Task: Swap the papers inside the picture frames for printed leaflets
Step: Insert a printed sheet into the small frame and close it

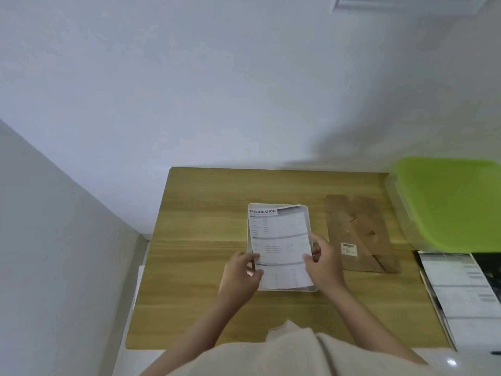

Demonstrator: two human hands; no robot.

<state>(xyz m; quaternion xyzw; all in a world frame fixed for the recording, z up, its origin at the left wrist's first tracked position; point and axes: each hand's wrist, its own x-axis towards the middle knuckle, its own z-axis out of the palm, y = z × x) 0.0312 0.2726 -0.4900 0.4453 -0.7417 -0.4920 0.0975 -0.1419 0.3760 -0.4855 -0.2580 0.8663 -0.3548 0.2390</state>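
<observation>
You look mid-swap: your left hand [241, 270] and right hand [322, 259] pinch the printed white "SPECIFICATION" leaflet [280, 240] over the white-rimmed picture frame [250, 210]; the brown fibreboard backing [360, 234] isn't refitted.

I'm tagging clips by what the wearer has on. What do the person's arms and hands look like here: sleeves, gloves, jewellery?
Both forearms are bare. The left hand and right hand wear no gloves, and no rings, watch or bracelet show. A loose cream garment covers the torso at the bottom edge.

One white picture frame [282, 289], one leaflet [279, 240], two brown backing boards [360, 234], one green-lidded box [450, 202]
</observation>
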